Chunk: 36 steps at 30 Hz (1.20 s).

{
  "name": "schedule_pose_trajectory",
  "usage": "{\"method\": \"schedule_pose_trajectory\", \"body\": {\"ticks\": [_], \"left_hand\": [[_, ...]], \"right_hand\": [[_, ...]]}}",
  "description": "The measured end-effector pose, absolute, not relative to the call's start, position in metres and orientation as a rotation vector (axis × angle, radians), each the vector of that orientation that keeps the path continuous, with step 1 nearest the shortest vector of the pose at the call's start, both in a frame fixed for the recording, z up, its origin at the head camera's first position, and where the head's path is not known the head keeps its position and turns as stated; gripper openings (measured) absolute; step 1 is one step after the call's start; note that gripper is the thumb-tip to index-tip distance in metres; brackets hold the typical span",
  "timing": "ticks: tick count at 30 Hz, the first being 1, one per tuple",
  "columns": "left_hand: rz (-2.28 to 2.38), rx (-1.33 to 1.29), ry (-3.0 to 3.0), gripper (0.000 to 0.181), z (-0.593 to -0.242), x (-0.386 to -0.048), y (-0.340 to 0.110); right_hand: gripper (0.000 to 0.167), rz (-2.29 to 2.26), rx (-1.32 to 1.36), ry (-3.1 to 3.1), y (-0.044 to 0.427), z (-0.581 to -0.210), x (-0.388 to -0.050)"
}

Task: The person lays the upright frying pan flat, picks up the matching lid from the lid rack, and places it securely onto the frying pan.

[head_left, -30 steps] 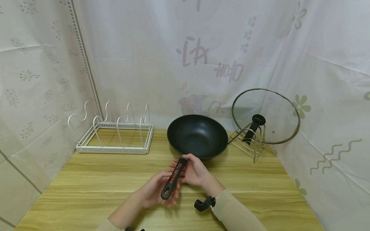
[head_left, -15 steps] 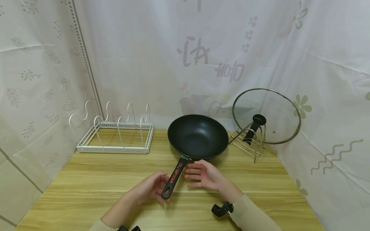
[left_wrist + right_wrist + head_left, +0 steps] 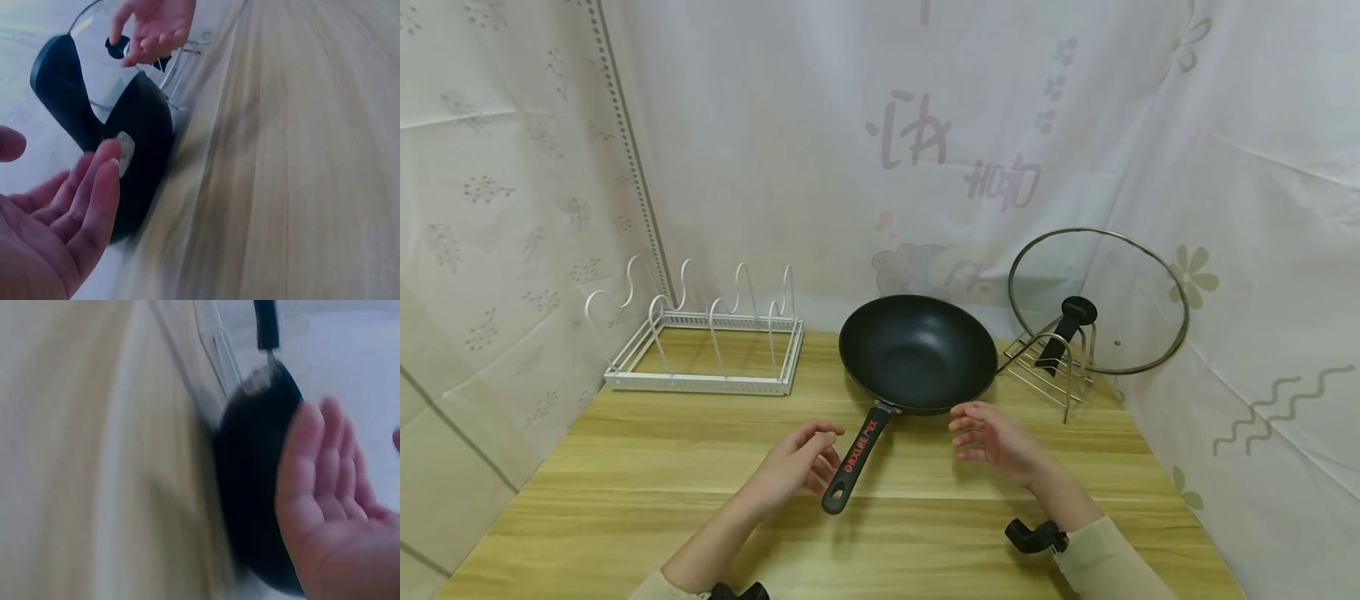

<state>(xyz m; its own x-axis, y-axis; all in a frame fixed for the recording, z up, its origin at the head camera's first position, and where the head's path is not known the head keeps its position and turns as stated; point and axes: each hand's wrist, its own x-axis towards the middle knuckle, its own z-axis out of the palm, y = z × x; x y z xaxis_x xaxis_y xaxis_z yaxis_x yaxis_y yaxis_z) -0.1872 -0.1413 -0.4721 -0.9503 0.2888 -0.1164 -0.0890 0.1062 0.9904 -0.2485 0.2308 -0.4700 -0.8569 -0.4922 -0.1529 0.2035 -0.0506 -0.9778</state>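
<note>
A black wok (image 3: 917, 354) sits on the wooden table, its black handle (image 3: 855, 458) with red lettering pointing toward me. Just left of the handle is my left hand (image 3: 797, 462), fingers relaxed and holding nothing; in the left wrist view the palm of that hand (image 3: 59, 225) faces the wok (image 3: 140, 119). My right hand (image 3: 996, 442) hovers at the wok's front right side, fingers loosely extended with nothing in them. The right wrist view has the right hand (image 3: 331, 500) beside the dark wok body (image 3: 253, 469); whether they touch I cannot tell.
At the back left stands a white rack (image 3: 700, 383) with curved dividers. A glass lid (image 3: 1120, 292) with a black knob leans in a small wire stand (image 3: 1060, 383) at the back right. Printed curtains (image 3: 775, 167) enclose the wooden table (image 3: 700, 450).
Both hands were at the wok's handle and have drawn apart from it. The right hand has moved right toward the wok's side; the left has shifted slightly left. The wok stays in place.
</note>
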Motion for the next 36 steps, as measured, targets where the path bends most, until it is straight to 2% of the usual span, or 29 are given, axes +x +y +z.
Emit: {"method": "schedule_pose_trajectory", "body": {"ticks": [7,12,16,22,36], "left_hand": [[1.897,0.134,2.263,0.05,-0.463,-0.179,-0.125],[1.839,0.129,2.339,0.055,-0.46,-0.172,-0.113],[1.84,0.153,2.27,0.059,-0.458,-0.168,-0.107],[1.832,0.179,2.257,0.062,-0.462,-0.165,-0.099],[1.869,0.191,2.265,0.064,-0.466,-0.162,-0.096]], "right_hand": [[0.041,-2.024,0.065,2.242,0.249,-0.466,-0.278],[0.051,-1.926,0.214,2.503,0.26,-0.471,-0.305],[0.057,-1.858,0.202,2.611,0.266,-0.472,-0.323],[0.056,-1.858,0.154,2.615,0.268,-0.471,-0.34],[0.054,-1.9,0.209,2.45,0.266,-0.468,-0.347]]}}
